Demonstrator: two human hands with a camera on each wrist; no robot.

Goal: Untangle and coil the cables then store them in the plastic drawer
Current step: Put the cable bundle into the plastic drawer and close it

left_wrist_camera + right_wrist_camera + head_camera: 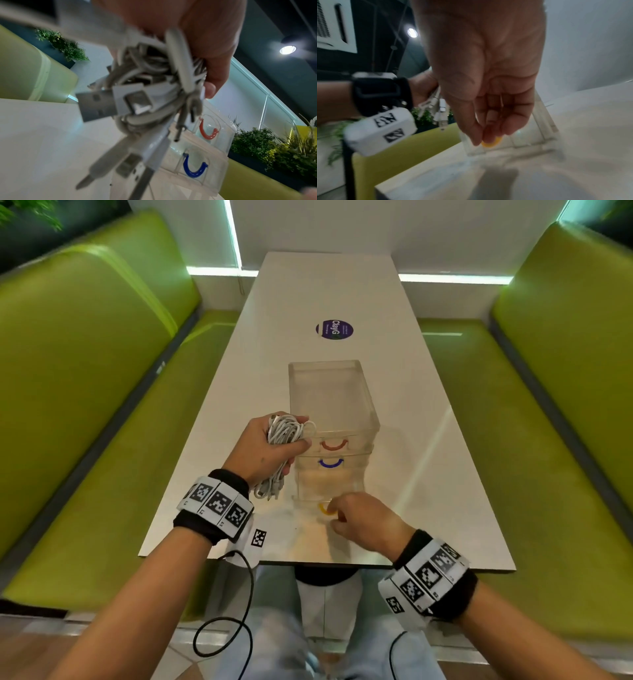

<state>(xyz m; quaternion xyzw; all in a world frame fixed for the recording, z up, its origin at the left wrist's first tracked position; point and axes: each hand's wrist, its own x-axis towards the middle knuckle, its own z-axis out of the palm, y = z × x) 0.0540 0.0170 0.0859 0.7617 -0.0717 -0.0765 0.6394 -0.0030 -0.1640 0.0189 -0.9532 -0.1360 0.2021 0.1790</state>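
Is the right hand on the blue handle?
No, the right hand pinches the yellow handle of the bottom drawer; the blue handle sits untouched one drawer above.

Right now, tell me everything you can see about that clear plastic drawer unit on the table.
The clear plastic drawer unit stands upright on the white table, see-through and boxy, with three stacked drawers. Each front has a curved handle: red handle on top, blue handle in the middle, yellow handle at the bottom. The right hand pinches the yellow handle. The left hand holds a bundle of white cables beside its top left corner.
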